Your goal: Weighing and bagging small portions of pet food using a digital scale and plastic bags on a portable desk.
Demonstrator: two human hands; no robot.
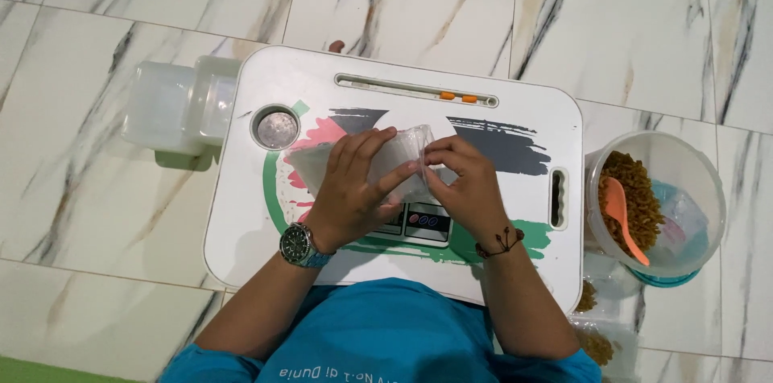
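Together, our left hand [350,190] and right hand [467,186] pinch the clear bag [398,153]. Its length runs crosswise between them, above the scale [419,223].

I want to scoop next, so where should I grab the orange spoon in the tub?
Probably by its handle end, coming from above on the near side. The orange spoon lies tilted in the clear round tub, bowl resting on the brown snack pieces, handle pointing toward the near rim over bare space, free of both hands.
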